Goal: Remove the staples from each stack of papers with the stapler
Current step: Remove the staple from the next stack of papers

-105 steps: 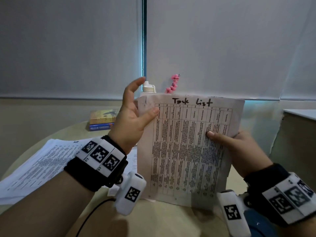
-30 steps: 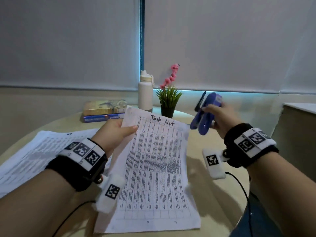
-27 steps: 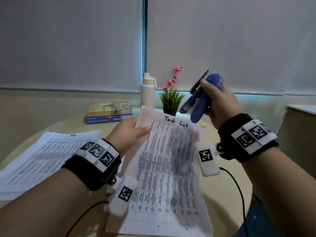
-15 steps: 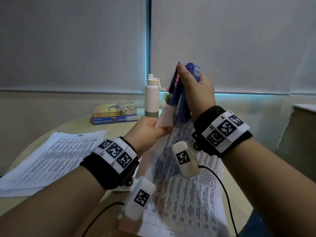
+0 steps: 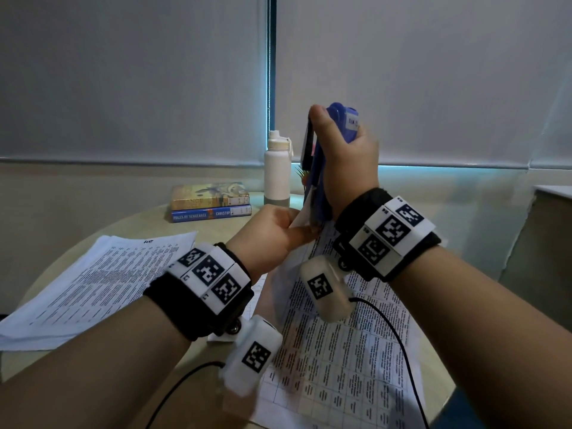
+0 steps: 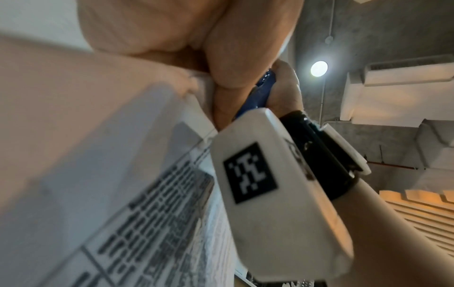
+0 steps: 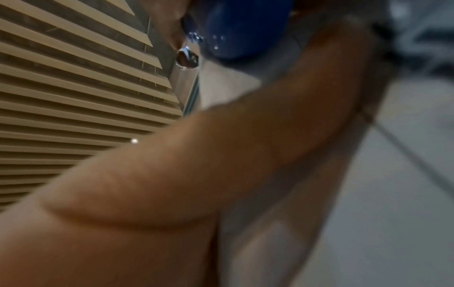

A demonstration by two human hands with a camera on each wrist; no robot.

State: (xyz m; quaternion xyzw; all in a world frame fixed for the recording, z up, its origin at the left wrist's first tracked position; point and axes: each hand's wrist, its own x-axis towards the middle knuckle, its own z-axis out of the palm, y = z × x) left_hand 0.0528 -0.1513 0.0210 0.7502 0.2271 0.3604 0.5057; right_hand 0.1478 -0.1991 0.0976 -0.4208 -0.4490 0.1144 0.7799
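Note:
My left hand (image 5: 272,233) pinches the top left corner of the "Task List" paper stack (image 5: 343,360), lifting that corner off the round table while the rest lies flat. My right hand (image 5: 343,156) grips a blue stapler (image 5: 318,168), held upright with its lower end down at the pinched corner. In the left wrist view the stapler (image 6: 258,95) sits right beside my left fingers (image 6: 233,64) on the paper (image 6: 152,194). The right wrist view shows the stapler (image 7: 236,29) blurred above my palm. The staple itself is hidden.
A second stack of printed papers (image 5: 102,280) lies at the left of the table (image 5: 216,230). Two books (image 5: 210,202) and a white bottle (image 5: 277,168) stand at the back. A plant is mostly hidden behind the stapler. A cabinet (image 5: 544,236) is at right.
Both hands held the stack upright, then the paper went down on the table. My right hand brought the blue stapler leftward and down to the corner pinched by my left hand.

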